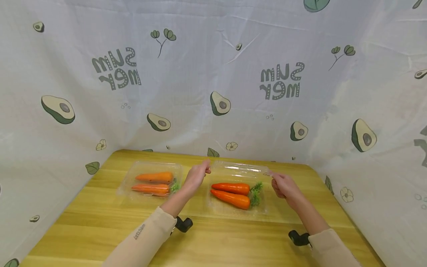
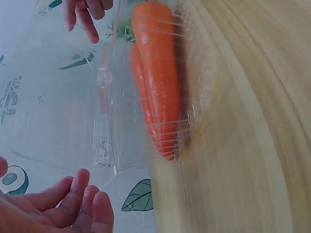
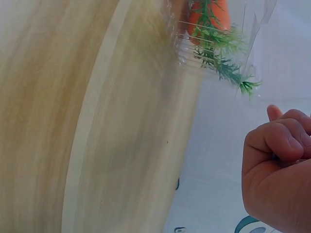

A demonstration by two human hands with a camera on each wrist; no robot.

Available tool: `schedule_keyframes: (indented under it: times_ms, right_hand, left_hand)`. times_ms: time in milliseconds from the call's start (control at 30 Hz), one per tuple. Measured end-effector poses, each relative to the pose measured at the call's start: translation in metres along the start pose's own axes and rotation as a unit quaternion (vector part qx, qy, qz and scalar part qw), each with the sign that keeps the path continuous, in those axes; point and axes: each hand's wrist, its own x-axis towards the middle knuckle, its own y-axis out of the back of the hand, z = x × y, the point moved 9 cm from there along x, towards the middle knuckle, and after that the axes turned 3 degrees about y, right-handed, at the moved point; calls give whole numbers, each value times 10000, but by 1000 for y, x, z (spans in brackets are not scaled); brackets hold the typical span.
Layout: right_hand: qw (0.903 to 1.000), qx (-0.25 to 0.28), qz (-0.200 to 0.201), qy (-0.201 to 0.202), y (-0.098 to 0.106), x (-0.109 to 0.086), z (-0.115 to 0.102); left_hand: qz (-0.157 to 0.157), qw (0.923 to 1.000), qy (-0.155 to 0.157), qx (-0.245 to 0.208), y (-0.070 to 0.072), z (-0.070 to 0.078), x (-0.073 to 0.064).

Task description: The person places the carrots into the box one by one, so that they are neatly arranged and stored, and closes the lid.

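Observation:
A clear plastic clamshell box [image 1: 240, 214] holds two orange carrots [image 1: 230, 200] with green tops, and its clear lid [image 1: 240, 167] is raised at the back. My left hand [image 1: 197, 176] is beside the lid's left corner. In the left wrist view, the fingers [image 2: 92, 208] are loosely extended and spread from the thumb. At the lid's right corner, my right hand [image 1: 283, 185] has thumb and forefinger tips against the plastic. Its other fingers [image 3: 282, 141] are curled in the right wrist view.
A second clear box [image 1: 125, 185] with carrots [image 1: 155, 178] and green tops stands to the left on the wooden table [image 1: 213, 237]. Behind the table and at its sides hangs a pale printed cloth [image 1: 186, 81].

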Motion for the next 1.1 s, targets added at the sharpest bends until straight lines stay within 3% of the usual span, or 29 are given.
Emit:
schedule_keyframes:
  times_ms: [167,667,1100]
  right_hand:
    - [10000,34,-23,55,0,-7,-2]
    - [9992,109,-371,52,-9,-26,3]
    - [9992,-34,-404,-6,-14,-38,16]
  left_hand:
    - [-41,9999,-140,85,1,1,-5]
    - [-566,9971,-436,244,-6,-8,-24]
    - [-528,9887,-1024,959,-6,-10,-41]
